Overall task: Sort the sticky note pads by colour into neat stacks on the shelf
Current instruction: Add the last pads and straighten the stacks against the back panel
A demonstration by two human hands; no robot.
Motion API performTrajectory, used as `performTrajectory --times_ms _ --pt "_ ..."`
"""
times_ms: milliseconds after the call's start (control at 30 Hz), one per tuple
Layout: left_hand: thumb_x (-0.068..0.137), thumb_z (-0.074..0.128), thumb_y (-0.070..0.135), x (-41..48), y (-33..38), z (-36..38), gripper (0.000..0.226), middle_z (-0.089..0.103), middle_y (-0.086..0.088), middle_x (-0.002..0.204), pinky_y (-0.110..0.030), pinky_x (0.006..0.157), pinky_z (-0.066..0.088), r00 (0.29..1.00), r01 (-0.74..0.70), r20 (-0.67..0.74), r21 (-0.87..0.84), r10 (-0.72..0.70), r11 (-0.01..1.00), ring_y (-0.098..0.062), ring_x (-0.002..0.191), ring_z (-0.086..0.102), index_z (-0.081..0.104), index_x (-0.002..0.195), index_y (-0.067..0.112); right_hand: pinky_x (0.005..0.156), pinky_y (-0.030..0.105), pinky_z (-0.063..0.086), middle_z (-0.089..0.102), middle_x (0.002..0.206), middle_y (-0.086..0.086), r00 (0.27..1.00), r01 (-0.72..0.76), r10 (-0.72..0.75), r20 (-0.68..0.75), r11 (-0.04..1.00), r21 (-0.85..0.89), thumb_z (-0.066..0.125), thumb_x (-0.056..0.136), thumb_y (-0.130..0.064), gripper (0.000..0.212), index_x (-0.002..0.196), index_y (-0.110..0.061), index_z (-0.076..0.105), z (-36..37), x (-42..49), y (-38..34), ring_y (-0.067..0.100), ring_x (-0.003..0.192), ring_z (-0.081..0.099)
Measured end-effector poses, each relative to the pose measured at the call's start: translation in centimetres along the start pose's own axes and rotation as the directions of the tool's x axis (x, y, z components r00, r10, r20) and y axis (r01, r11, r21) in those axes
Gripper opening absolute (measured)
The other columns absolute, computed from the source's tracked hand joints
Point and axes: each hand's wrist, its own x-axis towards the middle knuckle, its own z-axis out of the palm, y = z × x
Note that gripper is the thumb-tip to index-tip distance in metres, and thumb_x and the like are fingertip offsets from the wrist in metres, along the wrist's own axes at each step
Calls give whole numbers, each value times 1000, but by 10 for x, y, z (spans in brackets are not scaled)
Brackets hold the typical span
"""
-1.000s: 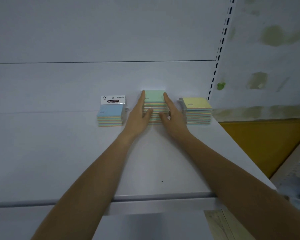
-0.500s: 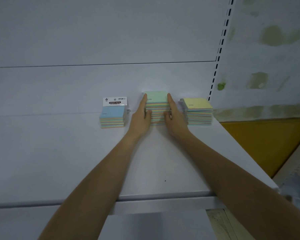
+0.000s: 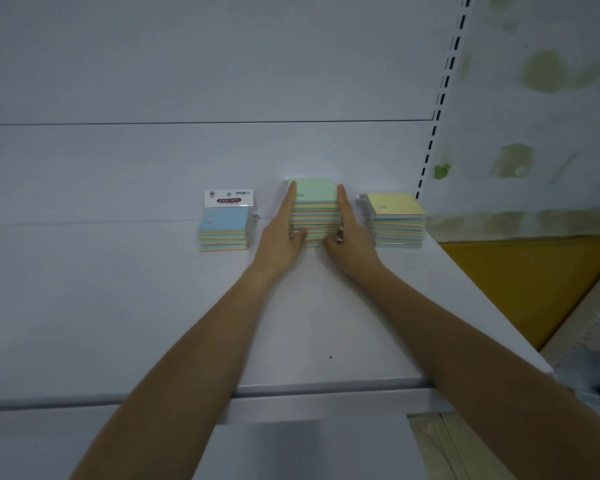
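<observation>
Three stacks of sticky note pads stand in a row at the back of the white shelf [image 3: 153,306]. The middle stack [image 3: 315,202] has a green pad on top and is the tallest. My left hand [image 3: 280,233] presses flat against its left side and my right hand [image 3: 350,233] against its right side, thumbs on its front face. To the left stands a shorter stack [image 3: 223,230] topped by a blue pad with a white "STICKY NOTE" header card. On the right is a stack [image 3: 397,220] with a yellow pad on top.
The shelf's back panel rises right behind the stacks. A slotted upright [image 3: 440,98] runs up at the right end, with a patchy wall beyond it. The shelf's front edge [image 3: 326,386] lies under my forearms. A yellow panel [image 3: 534,282] sits lower right.
Both hands have closed in tighter on the green-topped stack, fingers straighter along its sides. The stack now looks squared up; the other two stacks are unmoved.
</observation>
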Motion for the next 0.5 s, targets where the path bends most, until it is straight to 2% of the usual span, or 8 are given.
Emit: performTrajectory --times_ms 67,100,133,200,300,367,433,500 --pt "89 48 0 0 0 -1 75 51 -5 136 -13 83 39 1000 -4 2 -6 4 1000 -15 100 57 7 148 20 84 36 47 57 102 13 1000 -24 23 6 1000 9 43 88 3 74 148 -19 6 -1 0 -1 18 69 45" --pt "89 49 0 0 -1 -1 75 55 -7 132 -15 82 40 1000 -2 -4 2 3 1000 -18 96 59 7 148 20 81 37 48 58 102 15 1000 -21 21 11 1000 -6 42 89 2 73 148 -19 6 0 0 -1 18 72 46" --pt "89 49 0 -1 -1 -1 75 59 -8 125 -16 79 41 1000 -2 -15 15 2 1000 -19 88 59 7 148 19 76 36 48 56 87 7 1000 0 1 16 999 -32 42 89 2 72 149 -17 5 2 0 -1 17 66 46" --pt "89 50 0 -2 -2 -3 75 62 -12 110 -16 69 37 1000 2 -31 47 -1 999 -17 79 53 7 148 16 68 30 42 39 63 -6 999 40 -39 15 996 -79 40 89 2 72 149 -13 3 5 1 -1 5 54 38" --pt "89 51 2 -2 1 -4 75 62 -18 119 -12 65 31 999 -12 -37 69 15 998 -21 82 55 7 148 14 64 28 38 37 62 -5 999 39 -40 -16 998 -54 42 86 3 74 148 -15 6 7 3 2 6 53 39" --pt "91 52 8 -2 3 -2 75 57 -13 129 -11 68 31 999 14 -50 37 -12 999 -26 95 59 5 148 16 75 33 45 56 76 10 1000 16 -16 -10 1000 13 45 88 -2 73 148 -20 8 7 4 4 22 67 54" --pt "94 48 12 -2 4 0 69 59 -12 126 -12 67 31 996 43 -75 12 -42 999 -23 90 58 6 148 18 85 31 44 63 103 19 1000 -10 11 -16 998 61 45 92 -9 67 148 -24 11 6 5 7 29 90 60" --pt "95 44 11 -2 4 1 64 62 -14 120 -16 66 33 994 47 -95 0 -47 999 -24 83 56 9 148 19 75 18 36 62 102 19 999 -20 24 -43 996 85 44 95 -13 60 147 -25 16 6 5 7 23 88 57"
